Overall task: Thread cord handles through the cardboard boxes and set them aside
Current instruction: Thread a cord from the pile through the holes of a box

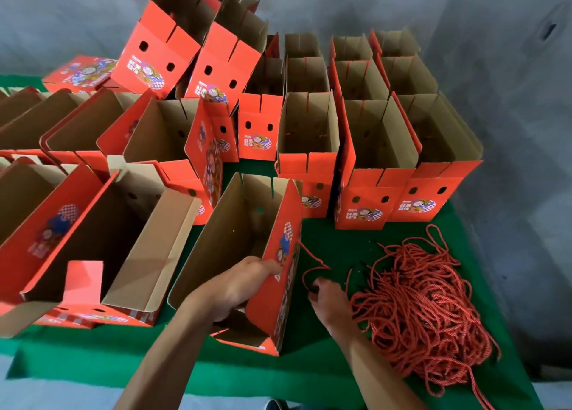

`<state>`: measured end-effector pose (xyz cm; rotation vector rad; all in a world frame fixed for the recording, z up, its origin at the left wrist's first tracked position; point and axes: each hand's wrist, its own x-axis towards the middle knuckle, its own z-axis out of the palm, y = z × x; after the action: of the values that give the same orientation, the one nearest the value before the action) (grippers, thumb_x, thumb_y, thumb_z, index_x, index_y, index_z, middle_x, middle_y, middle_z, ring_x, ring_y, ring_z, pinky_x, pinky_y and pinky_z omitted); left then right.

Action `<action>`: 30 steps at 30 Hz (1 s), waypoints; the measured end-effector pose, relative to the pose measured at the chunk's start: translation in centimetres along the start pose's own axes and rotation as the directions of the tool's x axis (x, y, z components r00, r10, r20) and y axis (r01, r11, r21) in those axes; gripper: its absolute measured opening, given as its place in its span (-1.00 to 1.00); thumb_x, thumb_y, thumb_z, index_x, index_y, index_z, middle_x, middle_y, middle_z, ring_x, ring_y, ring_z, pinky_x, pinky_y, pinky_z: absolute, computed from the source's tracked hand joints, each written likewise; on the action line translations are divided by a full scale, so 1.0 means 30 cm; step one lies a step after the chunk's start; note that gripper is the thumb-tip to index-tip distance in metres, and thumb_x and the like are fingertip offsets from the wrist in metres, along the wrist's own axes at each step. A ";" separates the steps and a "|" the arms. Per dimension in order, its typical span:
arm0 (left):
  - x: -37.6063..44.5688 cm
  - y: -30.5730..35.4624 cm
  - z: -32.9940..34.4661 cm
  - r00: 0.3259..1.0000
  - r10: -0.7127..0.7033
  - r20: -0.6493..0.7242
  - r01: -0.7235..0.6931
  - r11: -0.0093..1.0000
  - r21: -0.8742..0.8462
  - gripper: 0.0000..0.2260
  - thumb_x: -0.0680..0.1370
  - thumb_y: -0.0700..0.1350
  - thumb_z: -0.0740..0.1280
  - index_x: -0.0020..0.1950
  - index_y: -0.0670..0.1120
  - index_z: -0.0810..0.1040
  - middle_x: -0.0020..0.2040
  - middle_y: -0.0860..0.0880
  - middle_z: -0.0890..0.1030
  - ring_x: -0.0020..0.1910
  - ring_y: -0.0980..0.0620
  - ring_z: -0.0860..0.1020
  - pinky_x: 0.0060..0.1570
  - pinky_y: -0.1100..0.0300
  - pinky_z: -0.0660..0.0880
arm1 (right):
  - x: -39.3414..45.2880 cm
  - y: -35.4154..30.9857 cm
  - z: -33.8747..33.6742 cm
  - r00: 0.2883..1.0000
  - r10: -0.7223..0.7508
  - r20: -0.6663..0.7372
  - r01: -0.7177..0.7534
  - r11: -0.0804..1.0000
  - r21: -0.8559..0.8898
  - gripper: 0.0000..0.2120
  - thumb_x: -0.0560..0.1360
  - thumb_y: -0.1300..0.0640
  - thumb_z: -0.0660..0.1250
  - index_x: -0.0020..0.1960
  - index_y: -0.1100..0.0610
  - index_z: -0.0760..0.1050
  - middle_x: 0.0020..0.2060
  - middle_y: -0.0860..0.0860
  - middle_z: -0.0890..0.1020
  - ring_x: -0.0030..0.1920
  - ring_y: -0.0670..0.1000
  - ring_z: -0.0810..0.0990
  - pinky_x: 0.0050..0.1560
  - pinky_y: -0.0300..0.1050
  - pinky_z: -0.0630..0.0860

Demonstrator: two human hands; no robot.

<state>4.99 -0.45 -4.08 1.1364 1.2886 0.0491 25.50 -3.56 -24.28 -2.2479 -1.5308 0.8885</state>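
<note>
Two hands, left hand (238, 289) gripping box (247, 255), right hand (328, 301) pinching cord (312, 273)

Printed cardboard, twisted cord, green cloth

We see open red cardboard boxes (235, 248), faintly glossy on their printed outer faces and matt raw brown inside; a tangled heap of red twisted cord handles (424, 310), rough and fibrous, near the table's right edge; a matt green cloth-covered table (328, 369); a rough grey wall (495, 69) behind.

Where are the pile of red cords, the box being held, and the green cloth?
pile of red cords (424, 313): head view, middle of the tangle.
held box (286, 289): head view, red printed side wall.
green tablecloth (334, 239): head view, bare patch beside the held box.
</note>
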 end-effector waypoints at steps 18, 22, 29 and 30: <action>-0.065 -0.033 -0.126 0.996 0.078 -0.045 -0.087 0.957 -0.275 -0.71 0.60 0.09 0.28 0.22 -0.04 0.57 0.02 -0.15 0.74 -0.03 -0.15 0.73 -0.03 0.03 0.64 | -0.232 -0.322 -0.131 0.976 -0.214 0.049 0.050 0.435 0.899 -0.94 0.51 0.35 0.41 -0.13 0.30 0.56 -0.31 0.20 0.69 -0.36 0.16 0.68 -0.26 -0.02 0.67; -0.069 -0.037 -0.140 0.996 0.084 -0.025 -0.088 0.956 -0.278 -0.68 0.58 0.11 0.30 0.24 -0.03 0.56 0.04 -0.14 0.74 0.00 -0.15 0.73 -0.12 0.07 0.65 | -0.233 -0.326 -0.130 0.978 -0.207 0.030 0.059 0.412 0.909 -0.95 0.49 0.32 0.42 -0.14 0.28 0.57 -0.30 0.19 0.69 -0.34 0.15 0.69 -0.25 -0.03 0.67; -0.068 -0.035 -0.136 0.984 0.163 0.073 -0.138 0.954 -0.266 -0.40 0.50 0.44 0.24 0.36 0.07 0.54 0.22 -0.10 0.69 0.19 -0.14 0.67 0.05 0.01 0.66 | -0.238 -0.324 -0.092 0.985 -0.166 0.046 0.020 0.373 0.928 -0.92 0.56 0.33 0.41 -0.11 0.32 0.58 -0.30 0.16 0.67 -0.37 0.10 0.64 -0.27 -0.04 0.65; -0.067 -0.027 -0.133 0.984 0.155 0.088 -0.126 0.955 -0.269 -0.35 0.52 0.51 0.14 0.35 0.08 0.57 0.24 -0.12 0.68 0.22 -0.15 0.66 0.05 0.01 0.66 | -0.240 -0.319 -0.090 0.985 -0.170 0.043 0.024 0.372 0.928 -0.91 0.57 0.32 0.41 -0.10 0.33 0.59 -0.30 0.17 0.66 -0.39 0.09 0.61 -0.29 -0.06 0.62</action>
<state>0.80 0.46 -2.60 0.9865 1.0677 0.2541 18.34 -6.00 -14.63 -1.2239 -0.7648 1.4117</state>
